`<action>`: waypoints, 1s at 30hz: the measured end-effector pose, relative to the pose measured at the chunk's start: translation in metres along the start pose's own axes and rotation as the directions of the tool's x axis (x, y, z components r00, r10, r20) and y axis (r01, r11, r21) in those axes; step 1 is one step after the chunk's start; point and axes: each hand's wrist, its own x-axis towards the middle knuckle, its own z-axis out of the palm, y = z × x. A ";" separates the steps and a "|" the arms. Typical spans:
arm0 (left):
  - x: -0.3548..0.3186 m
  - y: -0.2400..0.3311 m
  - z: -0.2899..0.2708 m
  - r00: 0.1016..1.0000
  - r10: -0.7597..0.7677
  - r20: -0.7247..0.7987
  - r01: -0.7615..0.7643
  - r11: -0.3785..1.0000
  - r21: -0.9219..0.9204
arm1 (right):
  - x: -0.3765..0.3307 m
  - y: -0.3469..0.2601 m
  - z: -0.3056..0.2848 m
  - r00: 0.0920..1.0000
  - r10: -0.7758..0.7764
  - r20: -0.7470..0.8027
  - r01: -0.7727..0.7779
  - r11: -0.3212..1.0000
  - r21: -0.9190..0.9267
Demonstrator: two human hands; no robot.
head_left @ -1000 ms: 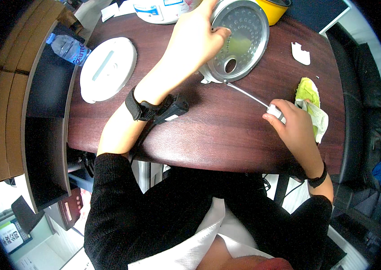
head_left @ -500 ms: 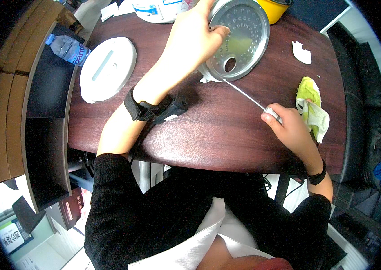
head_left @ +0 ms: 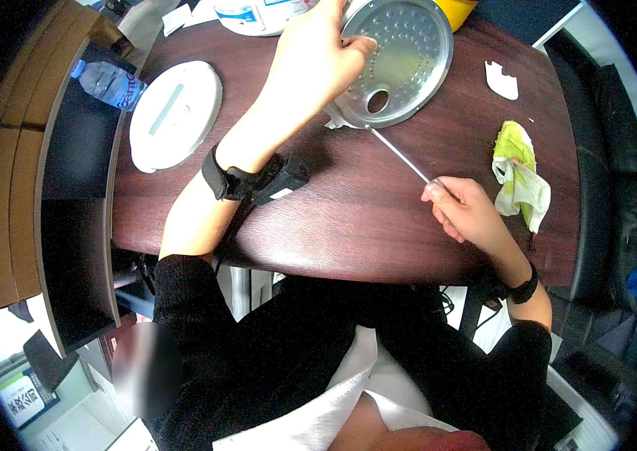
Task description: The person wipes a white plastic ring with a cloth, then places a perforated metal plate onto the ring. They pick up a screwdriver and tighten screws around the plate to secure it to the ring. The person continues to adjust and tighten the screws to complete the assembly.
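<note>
Near the table's far edge, my left hand (head_left: 324,56) grips a round metal-faced lid (head_left: 401,64), its thumb pressed on the face. The lid is dimpled, with one dark hole near its lower rim, and stands tilted towards me. Part of its white backing shows along the lower left edge. My right hand (head_left: 469,212) is closed round the handle of a screwdriver (head_left: 401,158); the fingers hide the handle. The thin shaft points up and left, and its tip is at the lid's lower rim. Whether the tip touches the rim is hard to tell.
Left of my arm lies a white round cover (head_left: 202,109), beside a water bottle (head_left: 112,84). On the right are a green-stained cloth (head_left: 518,184) and a broken white plastic piece (head_left: 501,80). A yellow container (head_left: 457,11) and a white package (head_left: 254,16) stand at the back.
The right hand has turned and its fingers now cover the handle that showed before. The whole view has shifted slightly; the left hand keeps its hold on the lid.
</note>
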 end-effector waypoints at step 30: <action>0.001 0.006 0.003 0.995 -0.093 0.022 0.091 0.993 0.078 | -0.007 -0.014 -0.011 0.850 -0.488 -0.198 0.173 0.613 -0.771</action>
